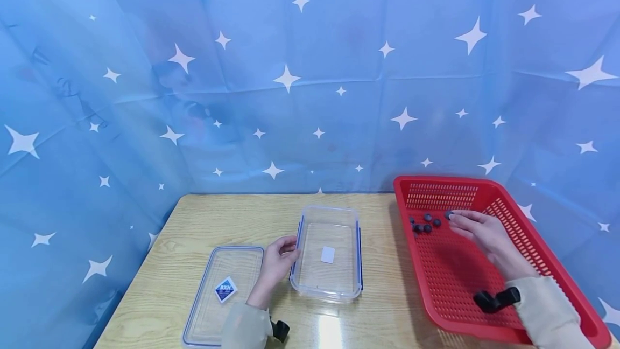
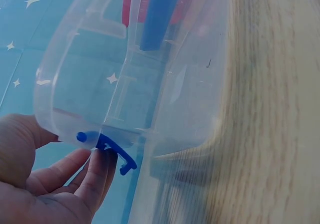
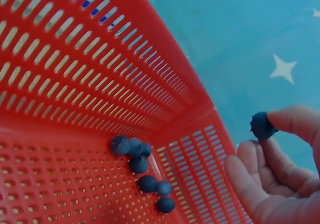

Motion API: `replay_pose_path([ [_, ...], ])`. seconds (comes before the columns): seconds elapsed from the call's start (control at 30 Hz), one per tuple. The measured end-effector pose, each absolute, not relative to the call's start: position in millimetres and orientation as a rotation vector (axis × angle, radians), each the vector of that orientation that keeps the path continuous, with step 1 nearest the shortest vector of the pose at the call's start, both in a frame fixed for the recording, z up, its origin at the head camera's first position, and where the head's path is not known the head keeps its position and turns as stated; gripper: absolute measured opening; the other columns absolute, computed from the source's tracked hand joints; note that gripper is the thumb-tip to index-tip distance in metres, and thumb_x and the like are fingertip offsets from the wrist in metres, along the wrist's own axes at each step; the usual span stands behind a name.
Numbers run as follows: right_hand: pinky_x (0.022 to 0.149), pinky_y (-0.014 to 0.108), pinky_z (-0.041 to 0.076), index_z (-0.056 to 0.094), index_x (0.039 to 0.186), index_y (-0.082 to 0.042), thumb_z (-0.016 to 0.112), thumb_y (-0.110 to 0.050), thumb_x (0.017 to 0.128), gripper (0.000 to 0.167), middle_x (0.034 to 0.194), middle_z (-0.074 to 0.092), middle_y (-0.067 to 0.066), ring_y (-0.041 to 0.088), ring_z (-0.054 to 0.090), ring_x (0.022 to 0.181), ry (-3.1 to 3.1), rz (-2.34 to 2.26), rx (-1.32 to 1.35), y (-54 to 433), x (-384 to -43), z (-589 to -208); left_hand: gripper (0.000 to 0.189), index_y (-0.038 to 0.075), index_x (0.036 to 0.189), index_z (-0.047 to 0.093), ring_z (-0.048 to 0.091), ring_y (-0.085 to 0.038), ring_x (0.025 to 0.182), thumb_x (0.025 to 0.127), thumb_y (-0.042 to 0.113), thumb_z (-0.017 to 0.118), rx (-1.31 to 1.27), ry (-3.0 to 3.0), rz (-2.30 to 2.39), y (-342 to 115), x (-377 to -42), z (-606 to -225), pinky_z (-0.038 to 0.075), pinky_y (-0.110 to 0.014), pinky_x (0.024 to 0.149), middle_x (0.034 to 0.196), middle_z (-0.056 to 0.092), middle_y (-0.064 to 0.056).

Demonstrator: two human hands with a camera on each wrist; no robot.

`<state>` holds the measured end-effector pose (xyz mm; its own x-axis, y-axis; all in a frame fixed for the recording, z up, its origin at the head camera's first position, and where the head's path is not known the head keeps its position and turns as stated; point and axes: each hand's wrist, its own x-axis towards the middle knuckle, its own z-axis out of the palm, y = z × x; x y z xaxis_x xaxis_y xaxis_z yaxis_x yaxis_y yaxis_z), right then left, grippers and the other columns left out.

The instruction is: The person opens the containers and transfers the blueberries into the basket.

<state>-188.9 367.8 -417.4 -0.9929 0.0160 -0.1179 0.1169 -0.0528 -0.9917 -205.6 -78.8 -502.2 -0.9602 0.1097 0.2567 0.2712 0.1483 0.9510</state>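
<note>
My right hand point(image 1: 486, 238) pinches a blueberry point(image 3: 262, 126) between thumb and fingertip, above the red basket point(image 1: 462, 298). Several more blueberries point(image 3: 148, 184) lie at the far left end of the basket floor. At the left side of a clear plastic container point(image 1: 323, 276), my left hand point(image 1: 279, 263) holds the rim, its fingertips against a blue clip point(image 2: 117, 151) that hangs unfastened. The container stands lidless on the table, with a white label point(image 1: 328, 255) showing on its bottom. Its clear lid point(image 1: 208, 306), edged in blue, lies flat left of the container.
The wooden table point(image 1: 387, 306) carries the lid, container and basket from left to right. A blue curtain point(image 1: 339, 36) with white stars hangs behind the table. The basket has raised, slotted walls.
</note>
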Motion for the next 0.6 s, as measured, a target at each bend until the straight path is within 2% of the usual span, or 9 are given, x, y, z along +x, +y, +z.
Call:
replay_pose_path([
  [0.13, 0.072, 0.019, 0.055, 0.068, 0.090, -0.026, 0.059, -0.014, 0.093, 0.016, 0.089, 0.067, -0.014, 0.003, 0.065, 0.081, 2.140, -2.195, 0.162, 370.2, -187.6, -421.2, 0.031, -0.015, 0.108, 0.058, 0.061, -0.025, 0.088, 0.083, 0.001, 0.063, -0.393, -2.266, -1.934, -79.5, -205.6, -502.2, 0.055, -0.026, 0.077, 0.101, 0.062, -0.022],
  [0.4, 0.071, 0.020, 0.055, 0.068, 0.087, -0.027, 0.060, -0.016, 0.092, 0.015, 0.088, 0.068, -0.013, 0.002, 0.065, 0.081, 2.090, -2.211, 0.222, 371.9, -185.4, -423.1, 0.032, -0.021, 0.111, 0.053, 0.058, -0.042, 0.096, 0.082, -0.010, 0.060, -0.255, -2.370, -1.977, -77.4, -203.3, -487.5, 0.054, -0.031, 0.081, 0.108, 0.057, -0.034],
  [0.53, 0.071, 0.020, 0.055, 0.069, 0.088, -0.027, 0.059, -0.014, 0.092, 0.017, 0.088, 0.069, -0.012, 0.003, 0.066, 0.082, 2.055, -2.255, 0.198, 370.3, -184.9, -421.9, 0.032, -0.024, 0.110, 0.051, 0.056, -0.047, 0.096, 0.081, -0.013, 0.058, -0.269, -2.347, -2.018, -76.5, -196.5, -472.2, 0.054, -0.036, 0.081, 0.107, 0.055, -0.038],
  [0.6, 0.072, 0.021, 0.055, 0.070, 0.090, -0.025, 0.057, -0.010, 0.093, 0.020, 0.090, 0.069, -0.010, 0.004, 0.066, 0.083, 2.008, -2.312, 0.143, 367.7, -184.6, -421.0, 0.032, -0.023, 0.111, 0.052, 0.056, -0.046, 0.097, 0.082, -0.012, 0.059, -0.252, -2.346, -2.023, -76.4, -196.6, -472.7, 0.054, -0.035, 0.081, 0.108, 0.055, -0.037],
])
